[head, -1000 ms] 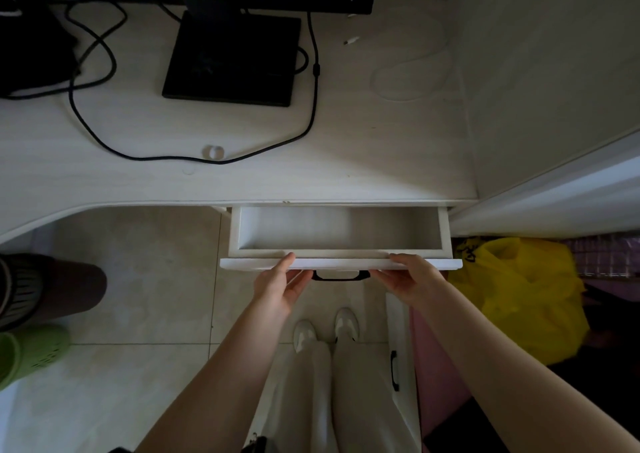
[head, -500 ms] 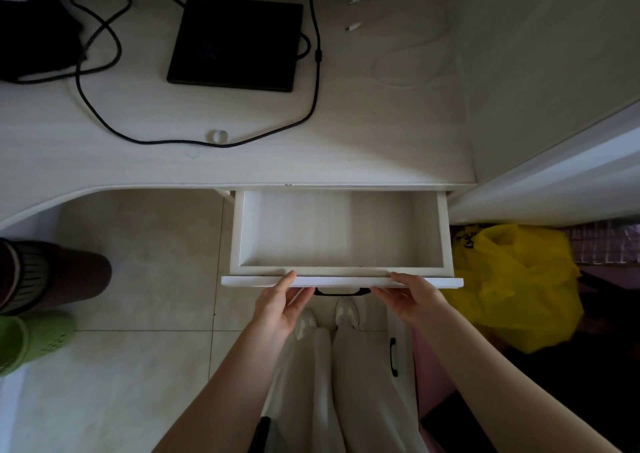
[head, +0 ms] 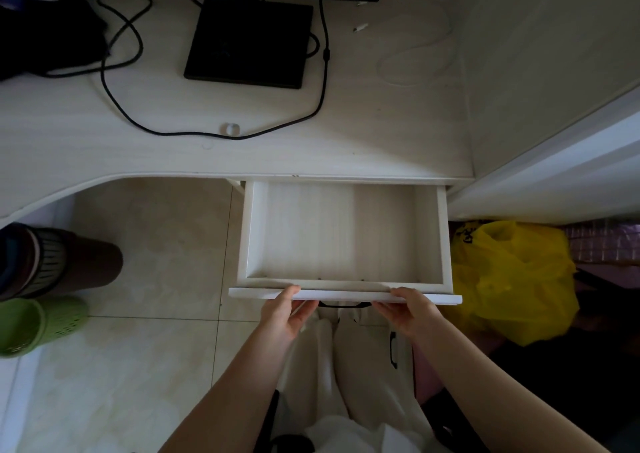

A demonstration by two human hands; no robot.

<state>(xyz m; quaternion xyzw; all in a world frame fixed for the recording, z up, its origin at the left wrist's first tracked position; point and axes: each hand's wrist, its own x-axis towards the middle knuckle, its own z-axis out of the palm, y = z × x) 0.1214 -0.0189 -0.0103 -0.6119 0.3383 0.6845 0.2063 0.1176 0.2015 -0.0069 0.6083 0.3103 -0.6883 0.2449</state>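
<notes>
The drawer [head: 339, 230] stands much further out from under the worktop [head: 311, 154] than a second ago. Most of its pale floor now shows, and nothing lies in it. I judge the pull nearly done, though the rear wall is still hidden beneath the worktop edge, so how much travel remains cannot be told.

Both hands hold the front panel on either side of the black handle [head: 344, 304] rather than by it. The left hand [head: 282, 314] lays its thumb on the top edge with its fingers [head: 304, 310] curled underneath, pinching the panel, and the right hand [head: 408, 310] grips the same way.

Room is tight towards the person: the panel hangs right above the white-trousered legs [head: 346, 366], so further pulling probably means stepping back. On the right, the panel's end comes close to the yellow bag [head: 512, 279], though they look apart. On the left there is open floor [head: 156, 279] — a green slipper [head: 38, 321] lies well off. The black cable [head: 311, 113] and monitor base [head: 249, 42] sit back from the worktop edge.
</notes>
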